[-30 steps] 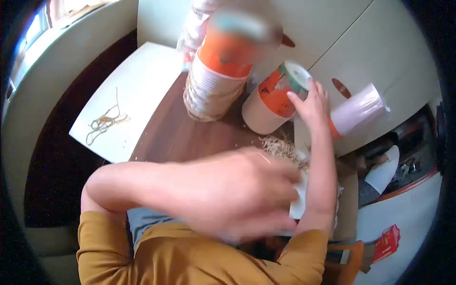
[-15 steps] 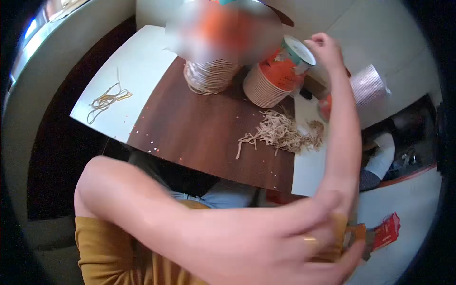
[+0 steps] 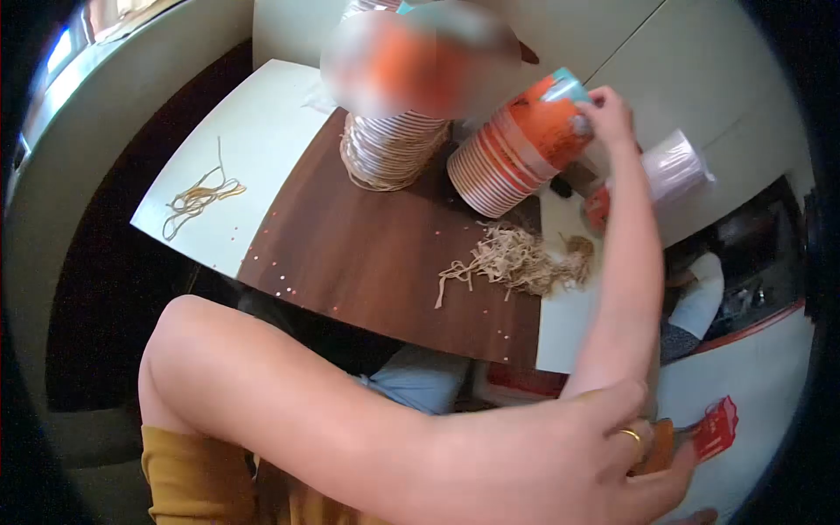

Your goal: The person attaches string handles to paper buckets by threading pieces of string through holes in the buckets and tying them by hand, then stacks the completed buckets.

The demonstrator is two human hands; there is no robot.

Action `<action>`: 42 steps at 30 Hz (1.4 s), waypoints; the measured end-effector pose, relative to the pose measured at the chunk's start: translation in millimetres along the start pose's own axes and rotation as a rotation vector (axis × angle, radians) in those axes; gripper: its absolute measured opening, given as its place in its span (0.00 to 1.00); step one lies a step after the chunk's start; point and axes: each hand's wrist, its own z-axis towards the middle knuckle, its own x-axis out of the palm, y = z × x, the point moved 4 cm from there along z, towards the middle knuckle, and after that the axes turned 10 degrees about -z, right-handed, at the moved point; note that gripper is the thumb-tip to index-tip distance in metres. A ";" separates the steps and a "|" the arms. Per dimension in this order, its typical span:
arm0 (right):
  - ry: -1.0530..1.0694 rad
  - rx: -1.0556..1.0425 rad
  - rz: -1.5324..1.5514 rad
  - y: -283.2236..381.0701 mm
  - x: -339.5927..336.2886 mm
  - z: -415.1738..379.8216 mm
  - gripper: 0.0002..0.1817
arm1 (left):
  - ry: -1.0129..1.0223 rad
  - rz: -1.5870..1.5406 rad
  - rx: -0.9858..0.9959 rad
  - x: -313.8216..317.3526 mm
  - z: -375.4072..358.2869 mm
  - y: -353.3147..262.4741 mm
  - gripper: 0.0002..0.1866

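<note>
Reaching far forward, my right hand [image 3: 607, 115] is closed at the upper end of a tilted stack of orange paper cups [image 3: 531, 140]. Its fingers pinch the stack near the blue-green cup end. My left hand [image 3: 612, 446], with a ring, lies across the foreground beside my right forearm. Its fingers are bent and apart, and nothing shows between them. Another cup stack [image 3: 394, 153] stands upright at the back, its upper part blurred. Shredded beige paper strips [image 3: 516, 260] lie before the tilted stack.
Tan strings [image 3: 201, 206] rest on the left white part of the table [image 3: 184, 144]. Tiny confetti dots the brown middle part [image 3: 350, 254]. At right are a wrapped cup stack [image 3: 675, 166], a red packet [image 3: 716, 429] and part of a person in a light sleeve [image 3: 700, 293].
The tilted stack has turned, showing more orange cups and a different end. My right hand has moved down slightly onto it. My left hand's fingers have drawn closer together.
</note>
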 end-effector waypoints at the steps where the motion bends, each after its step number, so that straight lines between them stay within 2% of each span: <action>1: 0.026 0.001 0.055 -10.5 1.6 11.1 0.15 | -0.013 0.045 -0.010 -3.8 -6.3 1.9 0.19; 2: 0.048 0.005 0.093 -22.6 -6.5 18.1 0.16 | -0.026 0.090 -0.020 -7.4 -13.1 4.6 0.20; 5: 0.079 -0.072 0.185 -4.0 -29.8 9.1 0.17 | -0.372 0.364 -0.029 11.4 -26.2 3.9 0.19; 7: 0.012 -0.160 0.150 8.7 -41.6 6.0 0.14 | -0.457 0.497 -0.054 5.8 -31.4 1.4 0.18; 9: -0.047 -0.194 0.060 15.9 -45.5 1.4 0.12 | -0.355 0.393 -0.140 -17.6 -44.2 -6.6 0.18; 11: -0.056 -0.193 0.182 7.4 -50.9 9.4 0.12 | -0.177 0.210 -0.243 -34.0 -46.0 -20.6 0.19; 12: -0.047 -0.210 0.249 13.6 -49.7 16.1 0.12 | -0.183 0.180 -0.258 -28.8 -45.0 -21.1 0.19; 14: 0.014 -0.197 0.162 35.3 -71.7 11.6 0.10 | -0.264 0.159 -0.229 -8.5 -31.5 -13.8 0.20; 15: 0.084 -0.210 0.144 38.1 -74.0 19.8 0.10 | -0.204 0.179 -0.218 -0.3 -24.3 -10.8 0.20; 16: 0.152 -0.202 0.105 33.3 -79.1 20.7 0.09 | 0.016 0.243 -0.150 -7.7 -14.5 -11.7 0.21; 17: 0.122 -0.181 0.104 33.5 -85.1 22.7 0.09 | 0.229 0.280 -0.067 -15.2 -6.6 -12.8 0.21; 20: 0.077 -0.161 0.058 28.7 -97.4 18.9 0.09 | 0.023 0.724 0.184 70.7 -8.9 -23.2 0.26; 21: 0.078 -0.197 0.029 31.1 -93.8 17.3 0.09 | -0.033 0.568 0.326 70.7 -20.4 -23.4 0.24; 23: 0.051 -0.189 0.043 29.4 -90.5 14.4 0.09 | 0.195 0.253 0.341 28.0 -34.0 -8.0 0.21; 26: 0.073 -0.178 0.152 25.7 -87.6 11.7 0.07 | 0.222 0.003 -0.339 31.7 -64.1 91.9 0.09; 28: 0.050 -0.127 0.163 26.2 -87.0 9.6 0.09 | -0.125 -0.259 -0.872 36.5 -102.6 179.0 0.19; 29: 0.033 -0.108 0.170 28.6 -89.1 9.6 0.10 | -0.258 -0.270 -1.056 33.3 -110.8 210.6 0.23; 30: 0.028 -0.117 0.173 31.2 -92.3 10.0 0.10 | -0.278 -0.036 -1.034 29.0 -113.5 230.2 0.26; 31: 0.029 -0.123 0.176 32.8 -94.0 9.0 0.10 | -0.341 -0.003 -1.059 37.3 -123.3 255.7 0.38; 34: 0.016 -0.133 0.136 34.6 -96.7 11.1 0.11 | -0.461 0.341 -0.874 55.5 -108.7 295.2 0.53; 35: 0.010 -0.134 0.116 37.0 -99.2 12.1 0.11 | -0.479 0.363 -0.918 65.8 -102.0 309.1 0.61; 36: 0.008 -0.134 0.095 38.7 -102.1 12.2 0.12 | -0.433 0.288 -1.016 68.4 -94.2 318.7 0.63; 38: -0.142 -0.101 0.062 40.2 -119.4 11.8 0.11 | -0.332 0.120 -1.223 73.1 -89.7 332.8 0.65; 39: -0.216 -0.084 0.047 42.2 -130.6 11.2 0.11 | -0.344 0.096 -1.250 81.8 -100.8 343.0 0.65; 41: -0.357 -0.019 0.029 20.9 -165.6 8.2 0.17 | -0.276 -0.015 -1.226 93.3 -124.5 362.6 0.62; 42: -0.427 0.024 0.110 18.5 -182.5 -4.3 0.19 | -0.237 -0.073 -1.219 94.8 -137.0 368.3 0.61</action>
